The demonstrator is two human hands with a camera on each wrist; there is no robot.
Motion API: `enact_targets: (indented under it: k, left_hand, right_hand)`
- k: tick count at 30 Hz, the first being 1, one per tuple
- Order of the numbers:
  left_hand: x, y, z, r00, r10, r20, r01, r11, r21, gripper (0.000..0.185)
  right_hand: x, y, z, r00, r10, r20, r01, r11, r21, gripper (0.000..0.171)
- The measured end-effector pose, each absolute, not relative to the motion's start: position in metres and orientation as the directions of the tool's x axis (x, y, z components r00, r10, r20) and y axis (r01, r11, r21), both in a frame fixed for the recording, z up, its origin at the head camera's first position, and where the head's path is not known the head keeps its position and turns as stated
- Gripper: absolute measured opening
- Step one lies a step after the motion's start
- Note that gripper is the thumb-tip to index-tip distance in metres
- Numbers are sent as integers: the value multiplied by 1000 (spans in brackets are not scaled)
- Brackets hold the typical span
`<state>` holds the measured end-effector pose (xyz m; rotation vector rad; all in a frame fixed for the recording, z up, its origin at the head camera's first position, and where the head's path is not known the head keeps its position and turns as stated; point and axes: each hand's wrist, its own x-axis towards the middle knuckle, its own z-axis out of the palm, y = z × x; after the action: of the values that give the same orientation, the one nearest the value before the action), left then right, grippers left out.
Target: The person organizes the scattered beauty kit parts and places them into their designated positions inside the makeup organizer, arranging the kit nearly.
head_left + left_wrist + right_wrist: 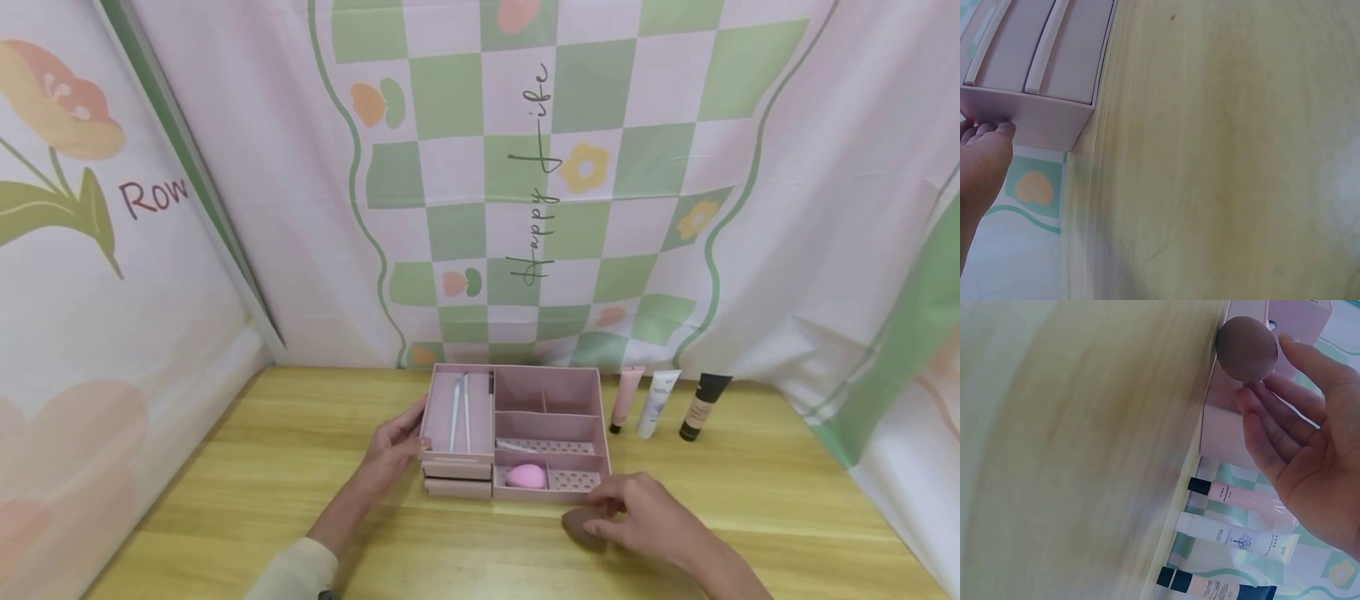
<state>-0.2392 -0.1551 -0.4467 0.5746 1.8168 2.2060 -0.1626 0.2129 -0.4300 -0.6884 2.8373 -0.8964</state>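
A pink desktop organizer [517,494] stands on the table. My left hand [393,450] rests against its left side, fingertips touching the side wall in the left wrist view. In front of its right corner my right hand [645,517] holds a brown makeup sponge [1247,349] between thumb and fingers, low over the wood. Inside the front compartment lies a pink makeup sponge [527,476]. Two slim, pale sticks [456,412] lie in the top-left tray; another thin white piece [517,447] is in the middle compartment. Two drawers [457,487] sit under the tray.
Right of the organizer stand a pink tube [626,400], a white tube [658,404] and a beige tube with black ends [703,407]. A patterned curtain [525,208] hangs behind the wooden table [300,467] and along its sides.
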Motion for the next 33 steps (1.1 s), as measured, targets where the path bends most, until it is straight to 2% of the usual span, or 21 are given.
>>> enact_targets:
  k: [13, 33]
  left_hand:
    - [-240, -156, -448, -895, 419, 154, 76, -197, 977, 74]
    - [-240, -155, -447, -901, 408, 151, 70, -207, 976, 74]
  right_hand:
    - [-162, 219, -433, -871, -490, -38, -355, 682, -640, 38]
    - [-161, 228, -433, -858, -506, -90, -304, 641, -705, 29]
